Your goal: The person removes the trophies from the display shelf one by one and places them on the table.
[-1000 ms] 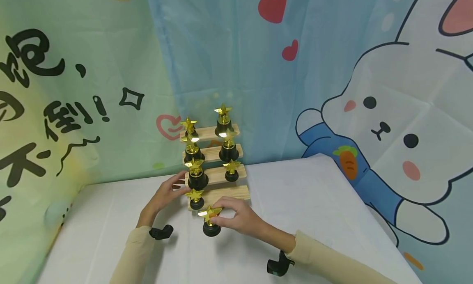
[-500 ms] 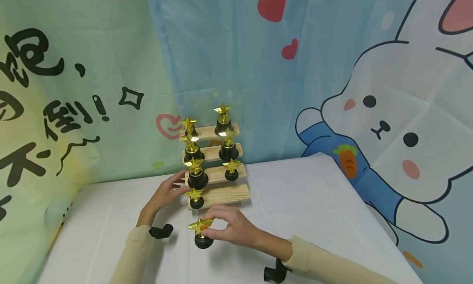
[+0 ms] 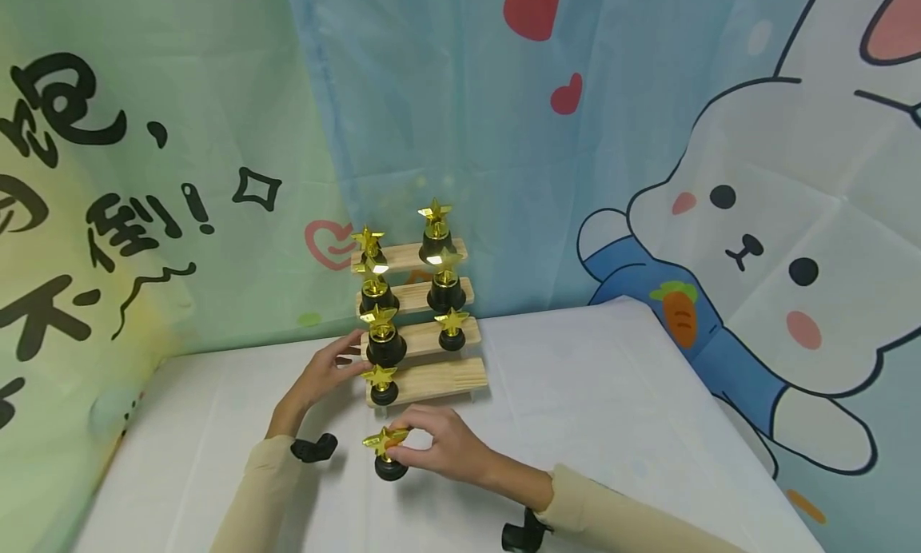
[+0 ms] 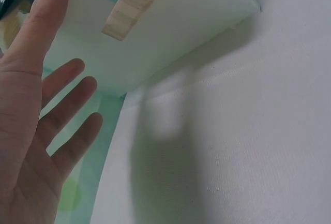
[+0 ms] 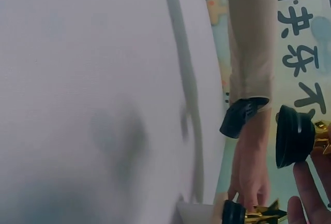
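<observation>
My right hand [image 3: 449, 449] pinches a small gold star trophy [image 3: 391, 468] by its star, holding it in front of the stand. Its round black base shows in the right wrist view, where the trophy base [image 5: 292, 138] faces away from the fingertips. The wooden tiered stand [image 3: 442, 379] carries star trophies on each step. On its lowest step one trophy [image 3: 384, 391] stands at the left end. My left hand [image 3: 316, 385] is at the stand's left side, with thumb by the trophies; in the left wrist view its other fingers [image 4: 72, 92] are extended, gripping nothing.
A white cloth-covered table [image 3: 576, 425] spreads around the stand. Behind it hangs a printed backdrop [image 3: 403, 121] with a rabbit and hearts. Black wrist cameras [image 3: 524, 531] sit on both wrists.
My right hand has moved the trophy left and nearer to me, away from the lowest step. In the last half second it shifts slightly further left. The left hand stays in place.
</observation>
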`<state>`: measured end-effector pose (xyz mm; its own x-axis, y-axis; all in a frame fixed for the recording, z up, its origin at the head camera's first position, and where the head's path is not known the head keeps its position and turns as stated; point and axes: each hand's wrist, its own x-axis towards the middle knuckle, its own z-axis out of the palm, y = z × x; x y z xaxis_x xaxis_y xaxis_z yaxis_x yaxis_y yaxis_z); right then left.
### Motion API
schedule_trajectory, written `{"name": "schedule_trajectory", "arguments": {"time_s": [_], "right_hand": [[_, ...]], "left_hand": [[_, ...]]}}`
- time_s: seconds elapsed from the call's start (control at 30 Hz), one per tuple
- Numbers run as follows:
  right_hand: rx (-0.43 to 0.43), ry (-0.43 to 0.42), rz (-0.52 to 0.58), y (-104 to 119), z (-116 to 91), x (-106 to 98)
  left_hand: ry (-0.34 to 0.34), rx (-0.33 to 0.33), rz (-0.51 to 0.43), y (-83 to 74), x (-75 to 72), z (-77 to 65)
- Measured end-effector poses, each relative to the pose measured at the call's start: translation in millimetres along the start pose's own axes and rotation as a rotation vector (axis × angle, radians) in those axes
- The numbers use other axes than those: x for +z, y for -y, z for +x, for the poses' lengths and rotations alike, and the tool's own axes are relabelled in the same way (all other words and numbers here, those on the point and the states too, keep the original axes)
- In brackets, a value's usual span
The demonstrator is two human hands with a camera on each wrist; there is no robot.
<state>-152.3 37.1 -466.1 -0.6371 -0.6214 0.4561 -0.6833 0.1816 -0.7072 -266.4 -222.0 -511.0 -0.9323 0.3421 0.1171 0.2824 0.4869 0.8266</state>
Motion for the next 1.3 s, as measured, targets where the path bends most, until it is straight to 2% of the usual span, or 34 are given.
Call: {"name": "schedule_trajectory", "arguments": {"time_s": [0.1,0.2,0.33,0.53,0.7,0.9,1.3], "right_hand": [[0.011,-0.009,-0.053,-4,1,5],[0.022,-0.016,-0.105,-6,4,10],[0.039,-0.012,-0.138,-8,7,15],[0.034,0.027,-0.179,-14,9,25],[0.094,0.087,-0.176,-17,8,31],[0.16,0.142,-0.134,-22,7,36],[0.133,0.142,-0.141,-28,6,42]], "left_hand": [[-0.007,-0.004,0.002,12.9,2.2,3.1],[-0.006,-0.005,-0.002,18.1,1.9,3.9],[-0.001,-0.007,0.008,19.2,1.0,3.5],[0.006,-0.072,0.003,17.6,0.6,2.7],[0.006,-0.075,-0.008,17.6,1.6,3.3],[-0.018,-0.043,0.013,19.8,2.9,3.5],[-0.045,-0.042,0.03,21.9,3.3,2.9]]}}
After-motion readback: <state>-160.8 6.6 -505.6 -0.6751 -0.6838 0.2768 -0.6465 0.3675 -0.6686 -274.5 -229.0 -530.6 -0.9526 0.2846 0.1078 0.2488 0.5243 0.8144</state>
